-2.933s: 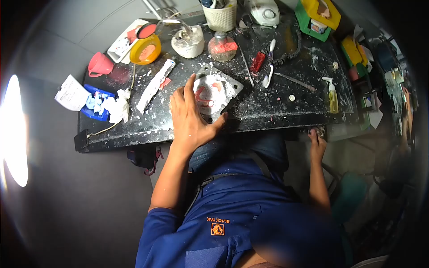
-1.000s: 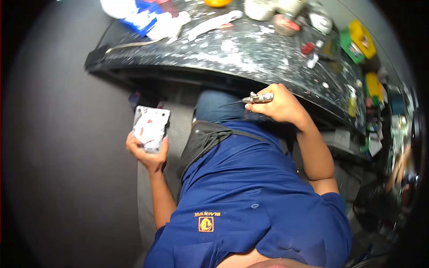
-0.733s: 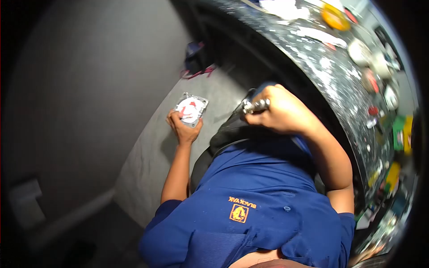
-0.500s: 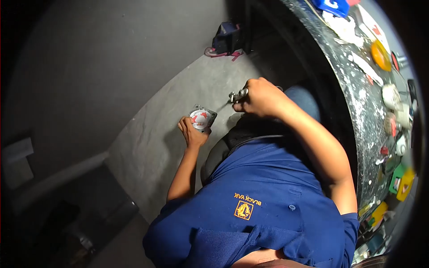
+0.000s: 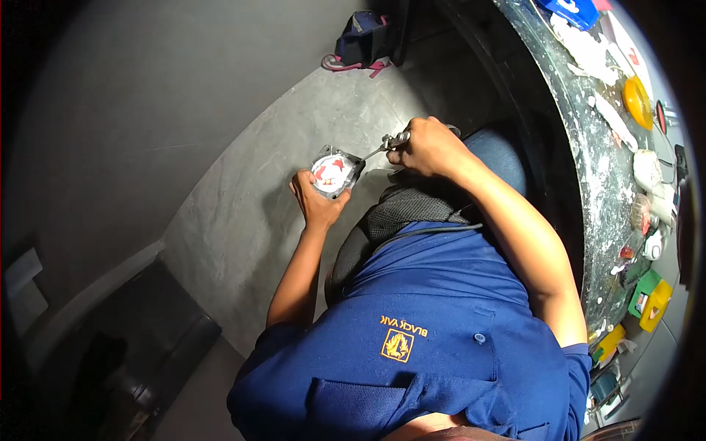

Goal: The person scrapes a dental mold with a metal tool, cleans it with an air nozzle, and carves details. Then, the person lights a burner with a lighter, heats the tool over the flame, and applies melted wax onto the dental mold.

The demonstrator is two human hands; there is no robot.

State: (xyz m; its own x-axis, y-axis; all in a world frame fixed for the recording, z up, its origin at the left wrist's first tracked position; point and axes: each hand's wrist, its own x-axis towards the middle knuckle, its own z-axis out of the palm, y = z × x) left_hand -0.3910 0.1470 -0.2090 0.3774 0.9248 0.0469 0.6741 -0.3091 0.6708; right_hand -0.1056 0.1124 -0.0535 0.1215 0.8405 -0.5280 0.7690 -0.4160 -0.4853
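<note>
My left hand (image 5: 316, 203) grips the near-left side of a small squarish metal dental flask (image 5: 357, 176), held up above the grey floor. Its open face is turned toward me and shows a round white plaster filling (image 5: 323, 185) with red patches in it. My right hand (image 5: 439, 153) is closed round a silver metal tool (image 5: 397, 140) that looks like an air blow gun. The thin nozzle (image 5: 373, 154) points left, at the flask's right edge. Whether the tip touches the flask, I cannot tell. The fingers partly cover the tool's body.
To my right curves a dark, white-spattered workbench (image 5: 581, 140), carrying a yellow-orange round object (image 5: 637, 101), white pieces and a green-and-yellow container (image 5: 651, 298). A dark bag with pink straps (image 5: 362, 40) lies on the floor by the grey wall. Black furniture (image 5: 110, 345) stands at lower left.
The flask has tilted so its plaster face shows more fully. Both hands sit higher in the view, the tool still aimed at the flask. The whole view has shifted slightly.
</note>
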